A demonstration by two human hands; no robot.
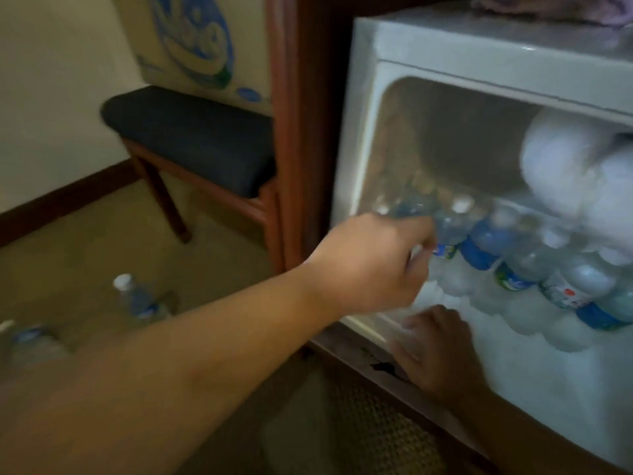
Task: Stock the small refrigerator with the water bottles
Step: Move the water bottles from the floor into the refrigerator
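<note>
So, the held bottle [416, 207] lies on its side mid-frame at the fridge [445, 49] opening, long axis running lower left to upper right, pointing into the cavity. Which end leads — can't tell, too blurred. Left hand [370, 262] comes in from lower left, fingers curled round its near end. Clear plastic w/ a blue tint, label not readable.

Fridge interior: white, open front, fills right half of frame. Inside, a row of stocked bottles [513, 262] lying on their sides, packed touching each other, row running from centre to right edge; long axes go front-to-back, round ends facing the opening. Clear plastic, blue/white labels, one w/ a red-white mark near right edge. White caps show behind the row at centre. Thick frost/ice [582, 166] lump upper right of the cavity, more ice under the row along the bottom.

Right hand [435, 344] at lower centre, resting on the fridge's bottom front edge, fingers bent over the lip; whether it has anything in it — can't tell, motion blur.

Floor, lower left: two more bottles [137, 296] on tan carpet, well apart from the fridge; one upright w/ white cap, the other near the left edge, blurred. Dark-cushioned wooden stool [191, 138] upper left, a cardboard box w/ blue print [195, 42] on it against the wall. Fridge sits in a wooden cabinet [294, 132].
</note>
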